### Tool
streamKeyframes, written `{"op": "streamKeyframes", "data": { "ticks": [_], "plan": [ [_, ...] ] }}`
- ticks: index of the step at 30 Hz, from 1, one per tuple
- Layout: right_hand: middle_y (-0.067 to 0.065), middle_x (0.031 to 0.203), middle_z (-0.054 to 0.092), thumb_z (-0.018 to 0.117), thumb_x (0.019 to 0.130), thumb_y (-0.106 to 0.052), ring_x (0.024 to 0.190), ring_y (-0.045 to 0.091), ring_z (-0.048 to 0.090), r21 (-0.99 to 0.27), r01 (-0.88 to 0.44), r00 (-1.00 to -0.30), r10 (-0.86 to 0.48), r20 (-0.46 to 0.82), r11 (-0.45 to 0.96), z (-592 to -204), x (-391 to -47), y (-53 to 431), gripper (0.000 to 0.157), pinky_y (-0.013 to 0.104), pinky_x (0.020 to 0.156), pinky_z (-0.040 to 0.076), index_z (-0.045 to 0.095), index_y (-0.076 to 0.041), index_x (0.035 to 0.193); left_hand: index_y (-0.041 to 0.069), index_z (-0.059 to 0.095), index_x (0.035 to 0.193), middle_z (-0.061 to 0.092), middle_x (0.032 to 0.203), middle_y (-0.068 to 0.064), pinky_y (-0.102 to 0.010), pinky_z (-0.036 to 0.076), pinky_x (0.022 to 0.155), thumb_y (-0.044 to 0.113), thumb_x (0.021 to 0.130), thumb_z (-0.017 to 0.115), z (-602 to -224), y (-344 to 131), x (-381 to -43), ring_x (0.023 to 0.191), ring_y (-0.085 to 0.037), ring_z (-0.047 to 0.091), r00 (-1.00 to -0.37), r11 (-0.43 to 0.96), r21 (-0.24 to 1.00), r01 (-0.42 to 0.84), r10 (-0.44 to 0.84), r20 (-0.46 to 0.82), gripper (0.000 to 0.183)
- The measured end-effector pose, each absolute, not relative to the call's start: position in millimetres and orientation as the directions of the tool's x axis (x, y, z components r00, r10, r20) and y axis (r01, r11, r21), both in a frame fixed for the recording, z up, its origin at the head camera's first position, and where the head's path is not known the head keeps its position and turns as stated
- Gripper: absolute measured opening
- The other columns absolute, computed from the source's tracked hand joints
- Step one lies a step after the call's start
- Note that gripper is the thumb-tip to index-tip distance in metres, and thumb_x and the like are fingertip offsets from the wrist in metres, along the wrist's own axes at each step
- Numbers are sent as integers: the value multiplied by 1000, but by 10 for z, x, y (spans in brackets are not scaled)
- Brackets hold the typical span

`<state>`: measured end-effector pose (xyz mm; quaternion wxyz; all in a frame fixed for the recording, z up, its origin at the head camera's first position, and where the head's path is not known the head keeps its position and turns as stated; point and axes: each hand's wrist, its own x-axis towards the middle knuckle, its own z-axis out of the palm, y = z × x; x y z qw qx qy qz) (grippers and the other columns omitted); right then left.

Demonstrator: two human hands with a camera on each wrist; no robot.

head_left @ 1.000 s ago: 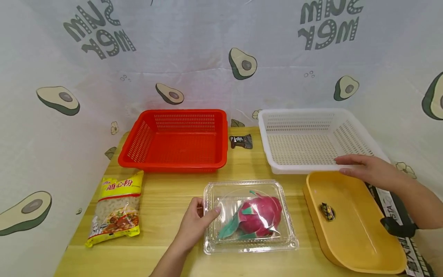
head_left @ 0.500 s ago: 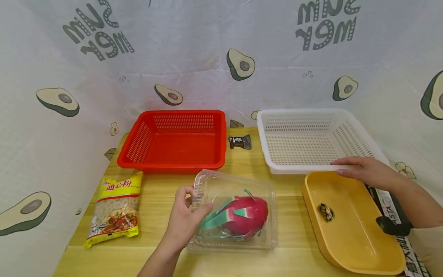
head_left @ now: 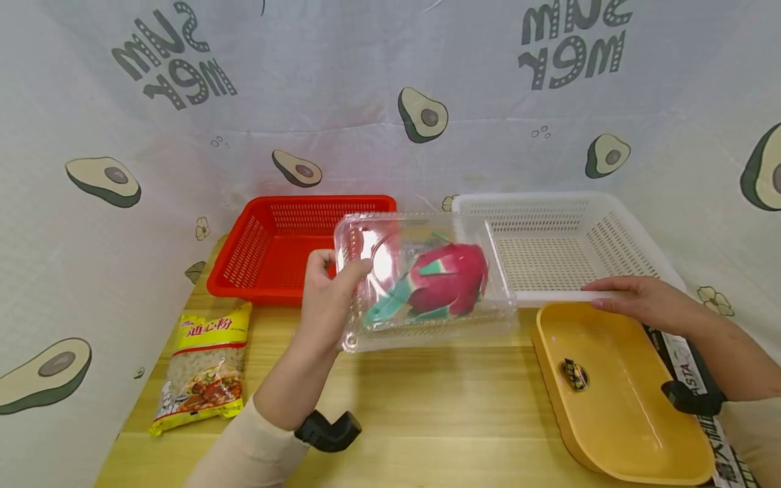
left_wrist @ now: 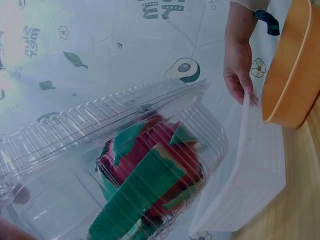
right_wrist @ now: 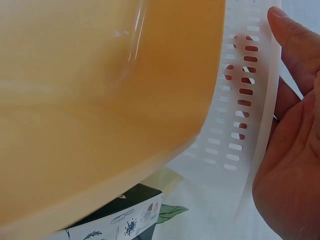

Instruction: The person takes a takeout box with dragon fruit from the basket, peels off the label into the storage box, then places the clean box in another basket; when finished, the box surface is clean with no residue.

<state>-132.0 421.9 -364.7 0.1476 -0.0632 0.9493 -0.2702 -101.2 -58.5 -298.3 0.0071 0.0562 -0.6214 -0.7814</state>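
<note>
My left hand [head_left: 329,291] grips the left edge of a clear plastic clamshell box [head_left: 421,337], thumb over the top. The box is raised over the table, overlapping the red and white baskets in the head view. Inside it lies a pink dragon fruit [head_left: 448,281] with green leaves, seen close up in the left wrist view. At the near rim of the white basket [head_left: 549,296], my right hand [head_left: 647,301] pinches the wall. In the right wrist view its fingers show through the holes of the basket wall, with the thumb on the nearer side.
A yellow-orange tub [head_left: 616,400] with a small wrapped item [head_left: 575,375] stands at right, beside a dark and white box [head_left: 683,366]. A red basket [head_left: 256,293] is at the back left. A macaroni bag [head_left: 207,373] lies at left on the wooden table [head_left: 439,420].
My left hand has lifted the clamshell box off the table and carried it away from me, toward the baskets. My right hand stays at the white basket's rim.
</note>
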Motion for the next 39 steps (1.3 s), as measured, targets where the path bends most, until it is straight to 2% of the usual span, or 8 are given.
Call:
{"op": "streamKeyframes", "data": {
  "ticks": [5,10,17,22,27,30,33,39],
  "plan": [
    [30,131,63,57,104,-37,100,28,65,-538,-17,-948,-185,-259,843,-3659,-1296,4223,54,50,81,61,55,0,142,18,35,94,51,108,-10,-28,55,64,24,85,73,-2894,-88,-1444,76,-17,59,-992,-235,969,-82,-74,-102,40],
    [29,130,63,58,103,-39,98,28,64,-543,-11,-949,-180,-260,840,-3667,-1303,4200,54,43,79,62,56,0,142,19,35,92,35,115,-5,-32,40,66,30,81,77,-2889,498,-1802,83,-22,50,-973,-36,985,-169,-152,-172,44],
    [27,128,64,59,103,-37,96,27,63,-548,-15,-950,-182,-252,836,-3668,-1326,4142,52,34,75,59,58,0,140,16,48,130,38,137,-7,-42,54,91,45,83,78,-2992,1158,-2096,119,-32,49,-934,221,927,-303,-265,-241,63],
    [28,127,65,59,104,-34,95,26,64,-556,-22,-949,-191,-249,831,-3664,-1316,4076,51,35,75,61,57,2,140,15,47,138,38,139,-8,-34,55,85,55,86,76,-3081,1430,-2187,121,-28,43,-942,395,865,-308,-254,-219,72],
    [27,125,66,58,104,-33,94,24,65,-559,-12,-949,-185,-254,829,-3663,-1315,4044,51,41,77,63,56,2,141,14,51,138,51,136,-8,-37,51,94,67,92,61,-3121,1469,-2225,122,-26,48,-970,590,770,-242,-166,-178,71],
    [25,124,67,58,104,-33,94,24,65,-561,-11,-948,-188,-259,828,-3663,-1339,4055,51,41,77,63,56,2,141,12,52,142,59,137,-6,-36,52,94,62,99,53,-3148,1402,-2222,119,-24,58,-981,661,732,-164,-31,-192,66],
    [25,123,66,58,104,-33,96,24,65,-553,-13,-947,-187,-260,833,-3666,-1368,4071,50,42,78,63,56,2,140,9,49,148,58,143,-6,-34,53,87,48,103,54,-3201,1317,-2191,114,-22,62,-968,638,762,-110,106,-228,60],
    [25,123,66,59,103,-34,96,25,64,-559,-13,-949,-186,-255,829,-3678,-1376,4089,50,41,77,63,58,1,139,14,36,157,51,154,-6,-34,55,94,34,104,54,-3319,1225,-2083,125,-22,60,-951,499,862,-88,216,-222,60]
  ]
}}
